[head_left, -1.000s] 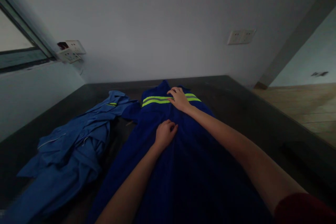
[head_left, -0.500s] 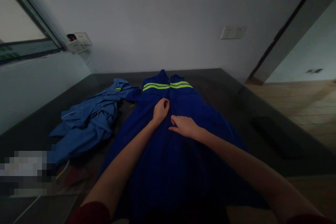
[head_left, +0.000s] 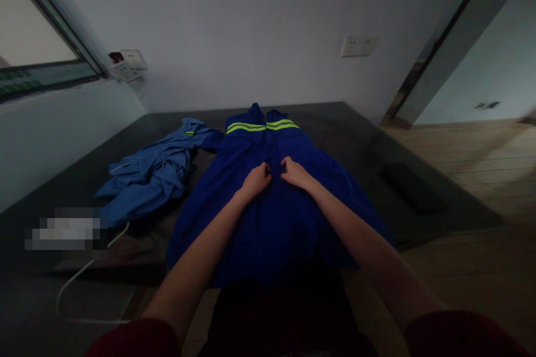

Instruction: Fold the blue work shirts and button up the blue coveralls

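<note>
A dark blue work garment (head_left: pixel 251 240) with yellow-green reflective stripes across its chest lies front up on the table, its collar at the far end. My left hand (head_left: pixel 256 181) is closed in a pinch on the cloth just left of the front opening. Level with it, my right hand (head_left: pixel 296 173) pinches the cloth on the other side, a narrow gap between the two hands. The fingertips are dark, and how much cloth they hold is hard to see.
A crumpled lighter blue garment (head_left: pixel 154 170) lies to the left. A white cable (head_left: pixel 62 290) loops near the front left beside a blurred patch. At right a flat black object (head_left: pixel 412 187) rests on the dark table (head_left: pixel 335 117). Wall sockets (head_left: pixel 359 46) sit behind.
My right hand has moved farther forward and slightly right, now level with my left, its fingers more curled. My left hand has shifted slightly nearer. The camera view has shifted a little.
</note>
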`<state>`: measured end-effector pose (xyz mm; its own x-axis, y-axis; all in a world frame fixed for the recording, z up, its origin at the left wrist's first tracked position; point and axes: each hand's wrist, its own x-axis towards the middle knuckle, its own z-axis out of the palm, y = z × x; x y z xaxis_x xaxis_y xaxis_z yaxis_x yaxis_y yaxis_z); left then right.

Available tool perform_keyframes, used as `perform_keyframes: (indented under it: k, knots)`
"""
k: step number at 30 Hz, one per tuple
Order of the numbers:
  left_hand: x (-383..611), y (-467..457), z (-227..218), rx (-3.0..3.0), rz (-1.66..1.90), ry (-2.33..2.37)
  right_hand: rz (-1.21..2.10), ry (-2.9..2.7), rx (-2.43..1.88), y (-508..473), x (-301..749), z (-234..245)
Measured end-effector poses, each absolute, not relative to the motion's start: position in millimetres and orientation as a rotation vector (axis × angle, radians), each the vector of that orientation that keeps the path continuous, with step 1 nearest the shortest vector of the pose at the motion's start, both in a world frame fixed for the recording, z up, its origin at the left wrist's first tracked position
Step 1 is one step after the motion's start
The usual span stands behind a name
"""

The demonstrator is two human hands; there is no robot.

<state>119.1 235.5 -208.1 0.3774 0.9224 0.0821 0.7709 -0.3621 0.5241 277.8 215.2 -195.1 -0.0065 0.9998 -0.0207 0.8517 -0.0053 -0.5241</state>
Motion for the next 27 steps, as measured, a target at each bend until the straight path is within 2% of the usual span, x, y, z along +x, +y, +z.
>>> perform_keyframes:
  k: [6, 13, 20, 27]
  knots:
    - [110.7, 234.0, -225.6, 2.331, 0.664, 1.404, 0.593, -1.757, -1.750, 222.4, 291.6, -223.8]
    - [111.8, 234.6, -221.6, 2.409, 0.638, 1.407, 0.645, -1.684, -1.523, 229.6, 306.0, -238.8]
    - [108.2, 231.4, -213.7, 2.475, 0.449, 1.544, 0.864, -1.572, -1.398, 233.6, 313.7, -238.1]
    - [111.3, 227.4, -212.2, 2.508, 0.379, 1.581, 1.208, -1.128, -1.213, 224.4, 316.3, -223.4]
